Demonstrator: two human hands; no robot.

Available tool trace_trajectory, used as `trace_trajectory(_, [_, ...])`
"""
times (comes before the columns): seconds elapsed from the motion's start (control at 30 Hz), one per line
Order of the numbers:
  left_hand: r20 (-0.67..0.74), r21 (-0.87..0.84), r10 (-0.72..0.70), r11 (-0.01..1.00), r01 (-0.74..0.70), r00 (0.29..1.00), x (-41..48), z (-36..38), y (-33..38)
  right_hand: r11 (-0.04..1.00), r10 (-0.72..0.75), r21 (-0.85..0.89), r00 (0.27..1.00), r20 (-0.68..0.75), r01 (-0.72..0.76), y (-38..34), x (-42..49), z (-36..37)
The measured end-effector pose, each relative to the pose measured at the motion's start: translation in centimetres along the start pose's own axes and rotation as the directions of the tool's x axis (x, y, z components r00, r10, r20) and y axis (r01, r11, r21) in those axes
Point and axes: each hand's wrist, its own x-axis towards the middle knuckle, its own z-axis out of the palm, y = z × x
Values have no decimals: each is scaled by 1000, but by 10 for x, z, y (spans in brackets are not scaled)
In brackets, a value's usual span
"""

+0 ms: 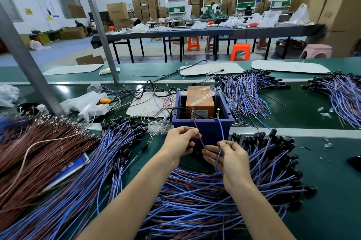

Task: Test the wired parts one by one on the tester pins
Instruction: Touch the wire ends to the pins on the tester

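The wired part [201, 140] is held in front of the box [207, 132], low in the middle of the view. Its two leads form its long axis and run steeply up and away from us. The brown lead [195, 124] leans left toward the left pin [193, 113]. The blue lead [221, 130] rises nearly straight toward the right pin [218, 113]. Both pins stand upright on the box's near wall. Each lead's upper end reaches the foot of its pin, but we cannot confirm contact at this scale.

The left hand [180, 141] pinches the brown lead between curled fingertips. The right hand [232, 159] pinches the blue lead under the thumb, and the lead's lower run crosses the fingers. The part's lower end lies hidden between the hands, so we cannot make out its head.

An orange block [199, 99] wrapped in clear film sits inside the box. A pile [195, 196] of blue and brown parts lies under the forearms, with black heads fanned to its right. A second pile [97, 161] lies to the left, cut off by the lower edge. Farther piles [246, 93] lie behind the box on the green bench [322, 161].
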Motion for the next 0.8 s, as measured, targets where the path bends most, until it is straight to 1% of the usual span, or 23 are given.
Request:
trace_trajectory(0.2, [-15, -9, -3, 1000, 2, 1000, 1, 3, 2, 999, -21, 27, 1000, -10, 22, -4, 1, 1])
trace_trajectory(0.57, [30, -3, 0, 1000, 0, 1000, -1, 7, 5, 998, -65, 10, 997, -51, 66, -2, 1, -2])
trace_trajectory(0.8, [36, 8, 6, 1000, -6, 999, -1, 8, 6, 997, -76, 21, 996, -46, 77, -2, 2, -4])
